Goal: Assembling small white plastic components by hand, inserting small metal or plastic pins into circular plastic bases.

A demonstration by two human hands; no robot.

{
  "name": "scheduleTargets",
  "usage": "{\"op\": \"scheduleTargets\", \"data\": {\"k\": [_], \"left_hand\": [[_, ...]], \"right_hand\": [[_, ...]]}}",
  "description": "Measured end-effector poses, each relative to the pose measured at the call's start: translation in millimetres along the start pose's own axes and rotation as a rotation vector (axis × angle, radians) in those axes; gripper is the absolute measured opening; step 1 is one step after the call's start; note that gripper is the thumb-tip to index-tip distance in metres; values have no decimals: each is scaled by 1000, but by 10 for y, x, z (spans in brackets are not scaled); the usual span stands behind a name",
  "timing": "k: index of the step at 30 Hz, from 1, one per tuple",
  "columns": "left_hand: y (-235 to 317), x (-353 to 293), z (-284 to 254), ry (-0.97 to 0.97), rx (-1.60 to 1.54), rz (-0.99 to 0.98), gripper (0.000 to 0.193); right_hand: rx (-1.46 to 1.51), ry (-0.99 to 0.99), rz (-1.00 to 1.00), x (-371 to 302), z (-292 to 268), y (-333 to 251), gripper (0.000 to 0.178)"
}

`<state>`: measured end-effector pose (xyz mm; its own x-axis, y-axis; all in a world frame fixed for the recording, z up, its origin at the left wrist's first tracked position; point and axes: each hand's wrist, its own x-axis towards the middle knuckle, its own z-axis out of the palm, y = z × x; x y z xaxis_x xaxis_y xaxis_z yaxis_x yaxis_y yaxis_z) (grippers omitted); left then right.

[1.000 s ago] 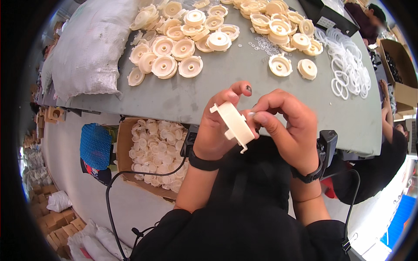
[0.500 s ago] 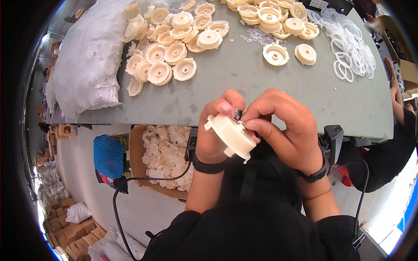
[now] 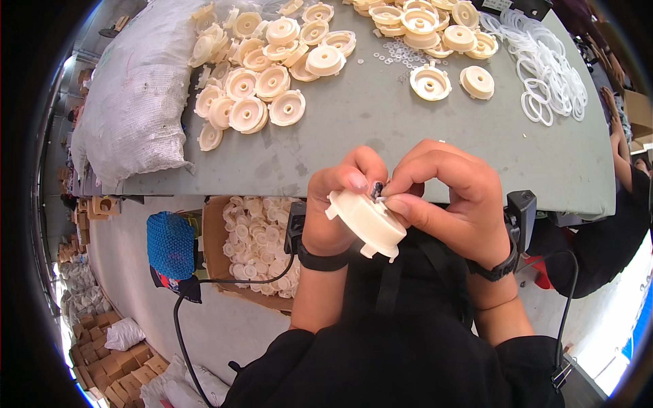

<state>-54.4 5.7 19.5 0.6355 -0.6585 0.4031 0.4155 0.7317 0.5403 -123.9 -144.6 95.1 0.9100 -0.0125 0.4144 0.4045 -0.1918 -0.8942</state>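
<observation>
My left hand (image 3: 332, 207) grips a round cream plastic cap (image 3: 367, 223) with tabs on its rim, holding it tilted in front of the table's near edge. The fingers of my right hand (image 3: 452, 197) are closed in a pinch over the cap's upper face. A small white piece (image 3: 381, 200) shows at those fingertips, touching or very near the middle of the cap; its exact shape is too small to make out. My left index finger and thumb lie close beside it.
On the grey table (image 3: 326, 156) lie piled cream caps (image 3: 272, 81), tiny white washers (image 3: 407, 54) and white rings (image 3: 554, 81). Two caps sit apart, one the plain cap (image 3: 477, 82). A white sack (image 3: 139, 95) stands left. Below is a carton (image 3: 214, 234) of whitish parts.
Both hands and the cap have shifted slightly, the cap a little right and down. The right fingers still pinch at the cap's middle.
</observation>
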Motion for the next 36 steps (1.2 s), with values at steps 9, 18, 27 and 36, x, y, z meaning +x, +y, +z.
{"op": "scheduleTargets", "data": {"k": [9, 18, 27, 36], "left_hand": [[112, -44, -30, -7, 34, -64, 15], [132, -66, -18, 48, -6, -42, 11], [256, -38, -106, 202, -409, -276, 27], [131, -28, -216, 255, 313, 153, 46]], "right_hand": [[-208, 83, -375, 35, 141, 61, 19], [-458, -29, -356, 44, 52, 18, 18], [-205, -46, -265, -14, 32, 133, 14], [-116, 176, 120, -91, -249, 321, 10]]}}
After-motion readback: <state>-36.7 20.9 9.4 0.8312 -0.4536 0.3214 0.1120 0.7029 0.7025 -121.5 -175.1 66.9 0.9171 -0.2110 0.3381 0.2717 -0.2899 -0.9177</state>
